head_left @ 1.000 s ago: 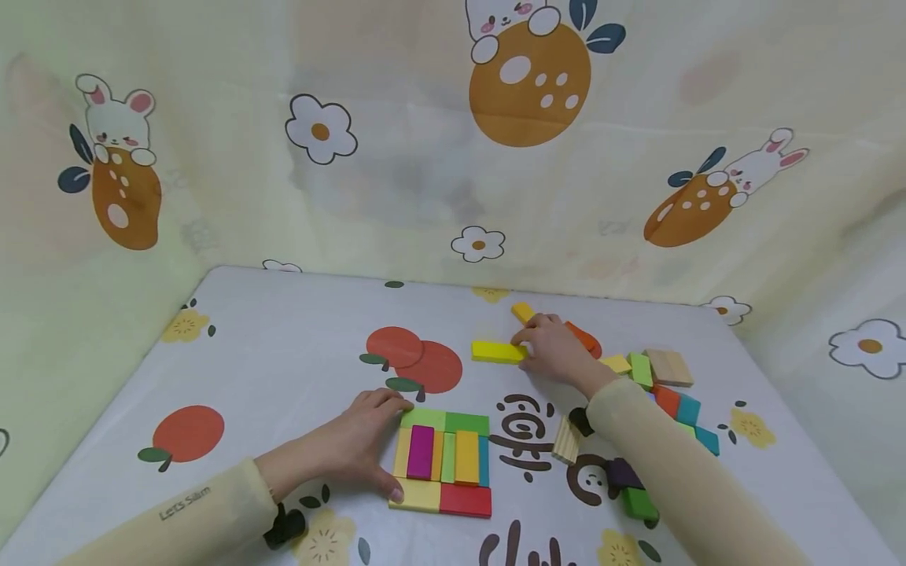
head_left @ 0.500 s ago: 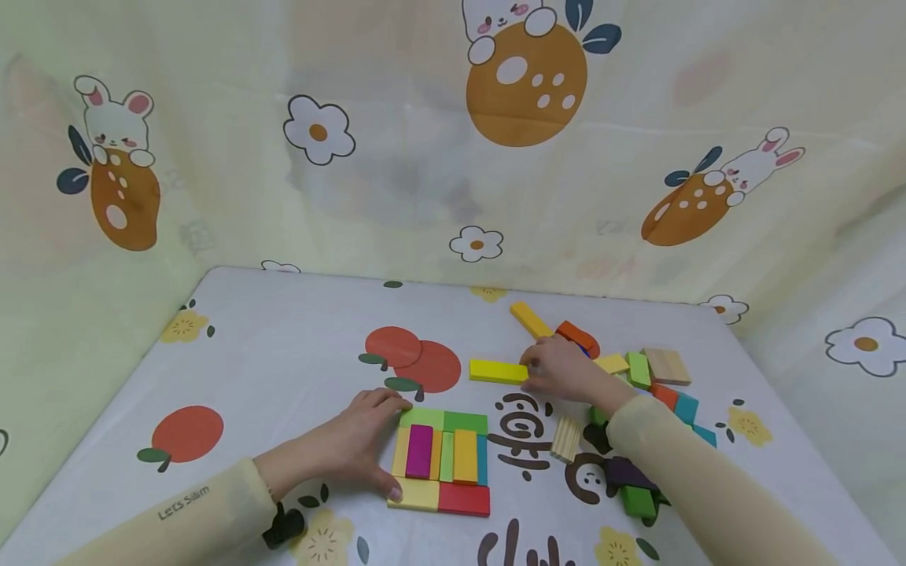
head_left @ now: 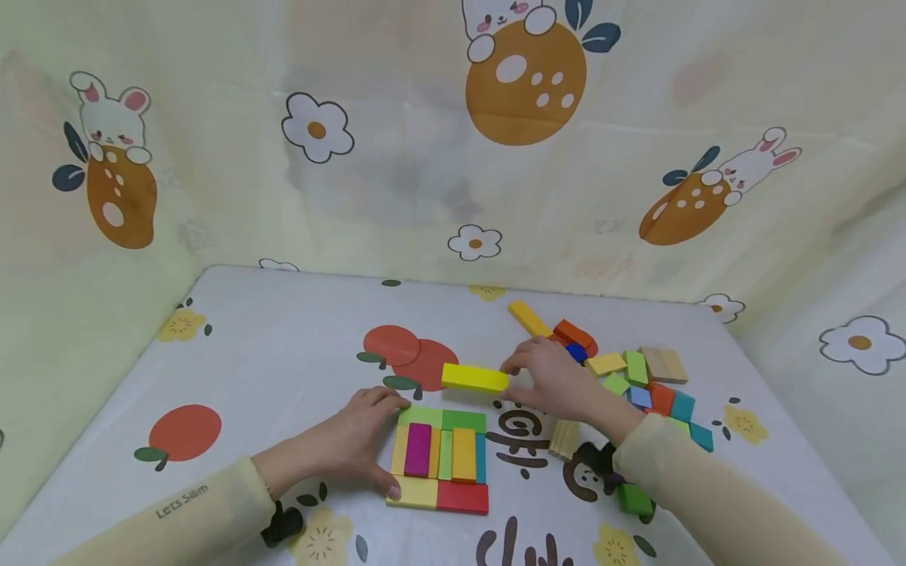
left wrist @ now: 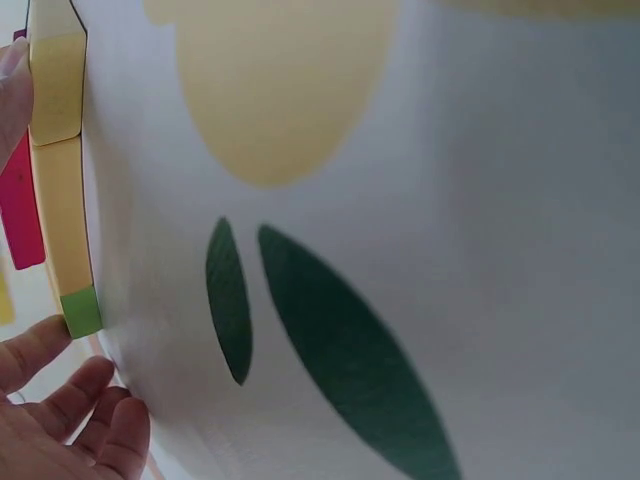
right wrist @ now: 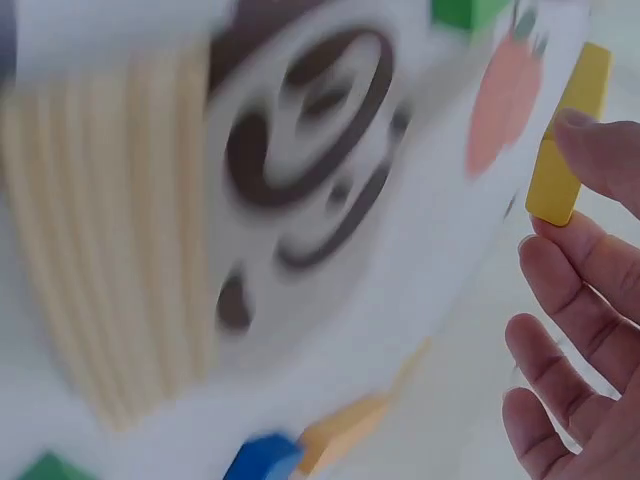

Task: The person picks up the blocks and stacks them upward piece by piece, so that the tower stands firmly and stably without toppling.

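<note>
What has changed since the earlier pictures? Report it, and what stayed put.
The bright yellow block, pinched by the right hand, has moved left and toward the person, nearer the block rectangle. Nothing was visibly let go. The left hand and the rectangle stayed in place.

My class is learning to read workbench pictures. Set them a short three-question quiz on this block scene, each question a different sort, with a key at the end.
1. Which hand pinches the bright yellow block?
2. True or false: the thumb of the left hand touches the pale yellow block at the near left corner of the rectangle of blocks.
3. In that rectangle's near row, which block lies beside the pale yellow one?
a) a dark purple one
b) a red one
c) a plain wooden one

Key
1. The right hand.
2. True.
3. b: the red block.
</note>
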`<state>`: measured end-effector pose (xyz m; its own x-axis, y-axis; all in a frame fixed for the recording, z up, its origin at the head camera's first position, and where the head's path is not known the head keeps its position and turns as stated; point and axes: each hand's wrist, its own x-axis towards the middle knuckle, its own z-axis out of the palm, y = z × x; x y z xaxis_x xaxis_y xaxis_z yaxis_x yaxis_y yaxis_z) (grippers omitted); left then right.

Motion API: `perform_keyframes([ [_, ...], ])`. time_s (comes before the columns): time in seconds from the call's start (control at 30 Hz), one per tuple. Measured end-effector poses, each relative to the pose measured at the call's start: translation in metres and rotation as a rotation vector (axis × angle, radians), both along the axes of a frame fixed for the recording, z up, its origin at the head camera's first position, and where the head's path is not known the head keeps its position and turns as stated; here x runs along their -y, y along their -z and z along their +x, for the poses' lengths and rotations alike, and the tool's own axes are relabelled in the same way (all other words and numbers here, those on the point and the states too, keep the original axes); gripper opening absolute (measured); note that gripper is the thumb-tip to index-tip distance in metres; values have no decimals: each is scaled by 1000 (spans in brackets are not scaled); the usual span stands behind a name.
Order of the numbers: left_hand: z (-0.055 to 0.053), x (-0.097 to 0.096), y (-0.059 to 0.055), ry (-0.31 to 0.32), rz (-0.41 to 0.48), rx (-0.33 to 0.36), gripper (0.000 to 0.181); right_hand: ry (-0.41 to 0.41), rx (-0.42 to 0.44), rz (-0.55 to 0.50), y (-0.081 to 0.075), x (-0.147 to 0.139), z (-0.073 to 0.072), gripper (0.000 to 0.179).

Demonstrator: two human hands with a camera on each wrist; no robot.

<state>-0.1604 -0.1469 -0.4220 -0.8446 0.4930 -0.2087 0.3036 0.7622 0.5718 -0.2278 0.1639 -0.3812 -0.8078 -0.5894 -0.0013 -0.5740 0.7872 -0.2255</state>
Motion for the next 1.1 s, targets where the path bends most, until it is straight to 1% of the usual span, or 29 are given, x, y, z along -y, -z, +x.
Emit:
perform_keyframes([
  [0.07,0,1,0,5,2,-6,106,-47,-19,-13,-2,8,13,29],
  [0.17,-1,2,0,11,4,-15,106,-105,-14,-20,-3,18,29,28],
  [0.27,-1,2,0,13,8,-18,107,-146,-11,-6,-1,25,39,28],
  [0.33,-1,2,0,12,11,-16,107,-163,-22,6,1,29,43,28],
  [0.5,0,2,0,13,25,-10,106,-169,-34,12,4,34,46,29],
  [0.73,0,2,0,13,14,-11,106,-142,-6,22,6,35,47,32],
  [0.83,0,2,-1,11,9,-14,107,-140,-2,25,7,35,47,32],
  [1.1,0,2,0,16,14,-10,105,-130,41,21,9,35,47,34],
])
